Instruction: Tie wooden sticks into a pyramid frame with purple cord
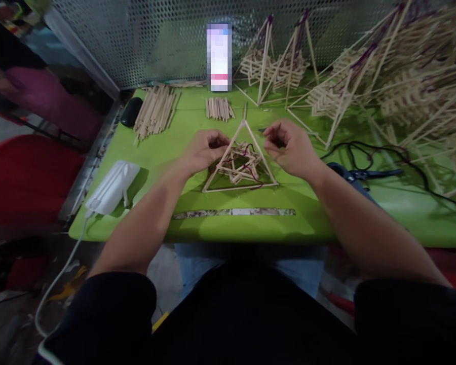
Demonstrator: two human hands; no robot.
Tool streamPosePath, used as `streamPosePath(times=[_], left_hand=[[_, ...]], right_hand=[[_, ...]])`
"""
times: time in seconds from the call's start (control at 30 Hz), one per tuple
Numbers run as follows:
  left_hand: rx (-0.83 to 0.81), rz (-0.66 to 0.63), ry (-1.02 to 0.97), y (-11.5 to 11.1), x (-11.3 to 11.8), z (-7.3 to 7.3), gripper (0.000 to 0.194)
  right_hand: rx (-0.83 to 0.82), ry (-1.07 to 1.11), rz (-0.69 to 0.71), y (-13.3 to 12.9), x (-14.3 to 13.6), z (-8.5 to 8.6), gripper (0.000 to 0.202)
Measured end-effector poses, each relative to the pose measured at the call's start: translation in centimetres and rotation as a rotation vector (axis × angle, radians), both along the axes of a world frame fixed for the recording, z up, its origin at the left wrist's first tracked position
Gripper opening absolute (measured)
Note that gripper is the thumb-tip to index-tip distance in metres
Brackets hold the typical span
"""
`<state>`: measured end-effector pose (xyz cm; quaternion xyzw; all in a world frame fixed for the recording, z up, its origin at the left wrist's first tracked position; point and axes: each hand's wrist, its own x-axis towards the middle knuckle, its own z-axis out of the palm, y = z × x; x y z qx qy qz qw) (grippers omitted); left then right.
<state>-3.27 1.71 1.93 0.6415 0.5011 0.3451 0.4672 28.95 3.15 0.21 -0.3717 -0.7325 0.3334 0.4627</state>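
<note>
A triangular frame of thin wooden sticks (pixel 240 187) sits on the green table, with a star-like stack of short sticks (pixel 237 170) and purple thread inside its outline. At the left side of the frame is my left hand (pixel 205 150), its fingers bent together near the stack; what they hold, if anything, is hidden. My right hand (pixel 289 147) is just right of the frame, fingers curled with thumb and fingertips close; anything between them is too small to tell. A thin dark tool (pixel 264 130) shows by its fingertips.
Stick bundles (pixel 155 112) (pixel 219 109) and a phone (pixel 219 58) stand behind. Finished-looking stick structures (pixel 338 96) crowd the right, near pliers (pixel 383 173) and black cord. A white power strip (pixel 113 187) is left; a patterned strip (pixel 233 212) lies in front.
</note>
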Motion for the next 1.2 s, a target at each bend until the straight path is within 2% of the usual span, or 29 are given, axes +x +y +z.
streamPosePath(times=[0.27, 0.37, 0.57, 0.67, 0.8, 0.9, 1.03, 1.2], left_hand=[[0.049, 0.040, 0.028, 0.4, -0.3, -0.9, 0.009], [0.087, 0.050, 0.009, 0.2, -0.5, -0.6, 0.010], [0.119, 0.102, -0.006, -1.1, -0.2, 1.9, 0.018], [0.109, 0.074, -0.014, -1.8, 0.1, 3.3, 0.026], [0.133, 0.004, -0.032, -2.8, 0.3, 4.7, 0.031], [0.151, -0.026, -0.011, -3.5, 0.3, 5.2, 0.049], [0.167, -0.064, 0.013, -4.3, 0.2, 5.4, 0.076], [0.217, -0.162, -0.002, -4.8, -0.2, 5.4, 0.100]], right_hand=[[-0.064, 0.112, 0.019, 1.1, 0.3, -0.2, 0.060], [-0.084, 0.115, 0.018, 1.3, 0.5, -0.3, 0.064], [-0.094, 0.149, 0.043, 1.0, 0.4, -0.1, 0.056], [-0.139, 0.144, 0.062, 0.7, 0.3, 0.2, 0.055], [-0.138, 0.077, -0.008, 0.3, 0.3, 0.4, 0.055], [-0.128, 0.036, -0.031, 0.2, 0.2, 0.4, 0.047], [-0.121, 0.049, 0.004, -0.4, -0.4, 1.0, 0.048], [-0.176, 0.020, 0.084, -2.1, -0.8, 2.9, 0.069]])
